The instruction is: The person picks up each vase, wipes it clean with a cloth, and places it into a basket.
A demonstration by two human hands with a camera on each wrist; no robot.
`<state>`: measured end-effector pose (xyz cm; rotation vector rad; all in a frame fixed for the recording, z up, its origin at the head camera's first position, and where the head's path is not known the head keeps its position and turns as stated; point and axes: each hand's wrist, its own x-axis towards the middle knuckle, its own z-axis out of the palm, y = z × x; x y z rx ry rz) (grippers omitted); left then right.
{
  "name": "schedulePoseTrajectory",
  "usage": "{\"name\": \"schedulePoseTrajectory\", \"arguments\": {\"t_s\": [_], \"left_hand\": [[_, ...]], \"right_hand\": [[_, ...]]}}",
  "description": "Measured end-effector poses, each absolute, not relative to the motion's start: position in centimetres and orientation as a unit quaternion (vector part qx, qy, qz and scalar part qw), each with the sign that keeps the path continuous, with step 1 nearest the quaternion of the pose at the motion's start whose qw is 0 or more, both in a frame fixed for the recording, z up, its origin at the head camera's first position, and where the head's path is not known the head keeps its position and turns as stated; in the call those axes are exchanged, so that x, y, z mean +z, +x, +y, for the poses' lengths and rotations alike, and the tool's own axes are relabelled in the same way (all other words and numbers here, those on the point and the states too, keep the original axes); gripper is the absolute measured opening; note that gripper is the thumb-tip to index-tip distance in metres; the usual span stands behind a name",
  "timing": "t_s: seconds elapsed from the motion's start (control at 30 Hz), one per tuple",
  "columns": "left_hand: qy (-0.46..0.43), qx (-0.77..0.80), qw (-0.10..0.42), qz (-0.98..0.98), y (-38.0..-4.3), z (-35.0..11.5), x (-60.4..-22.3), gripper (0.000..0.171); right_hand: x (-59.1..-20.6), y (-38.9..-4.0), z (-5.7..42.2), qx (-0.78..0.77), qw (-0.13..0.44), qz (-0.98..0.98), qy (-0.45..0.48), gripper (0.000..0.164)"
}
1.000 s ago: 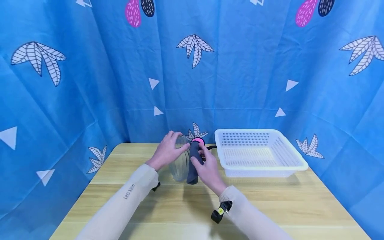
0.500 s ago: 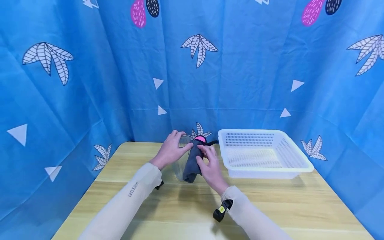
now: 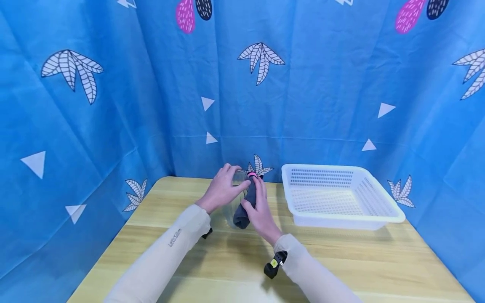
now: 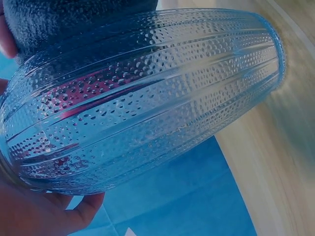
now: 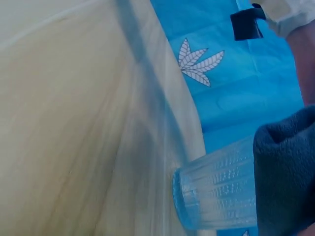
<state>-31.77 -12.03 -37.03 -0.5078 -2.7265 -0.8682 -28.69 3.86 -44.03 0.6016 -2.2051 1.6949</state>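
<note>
A clear ribbed glass vase [image 4: 172,93] with a dimpled surface is gripped near its top by my left hand [image 3: 222,188]. Its narrower base sits right at the tabletop in the right wrist view. Against the vase's right side lies a folded dark grey cloth [image 3: 242,215], held by my right hand [image 3: 261,210] with thumb and fingers on either side. A small pink patch [image 3: 251,174] shows at the cloth's upper end; pink also shows through the glass in the left wrist view. The cloth hides part of the vase from the head camera.
On the right, a white perforated plastic basket [image 3: 299,219] stands on the light wooden table [image 3: 341,261]. Behind and along the sides hangs a blue patterned curtain [image 3: 242,109], close to the table's back edge.
The right hand's fingers have closed in on the cloth, bringing it tighter against the vase; less pink shows at its top. The left hand keeps its hold. The head view has shifted slightly.
</note>
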Motion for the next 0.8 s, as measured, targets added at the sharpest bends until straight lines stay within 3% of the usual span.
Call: {"name": "schedulePoseTrajectory", "arguments": {"t_s": [0.13,0.4,0.63,0.8], "left_hand": [[-0.175,-0.3,0.123,-0.93,-31.8,-11.8,-37.0,0.07],[-0.184,-0.302,0.126,-0.927,-31.8,-11.8,-37.4,0.068],[-0.201,-0.315,0.125,-0.919,-32.1,-11.9,-37.8,0.066],[-0.221,-0.336,0.124,-0.907,-32.4,-12.2,-37.6,0.07]], "right_hand": [[-44.5,-28.9,4.3,0.596,0.127,-0.767,0.198,0.083],[-47.8,-29.1,4.8,0.629,0.0,-0.77,0.107,0.081],[-47.0,-28.7,5.2,0.629,0.018,-0.773,0.081,0.078],[-44.5,-28.7,5.6,0.6,0.11,-0.779,0.146,0.081]]}}
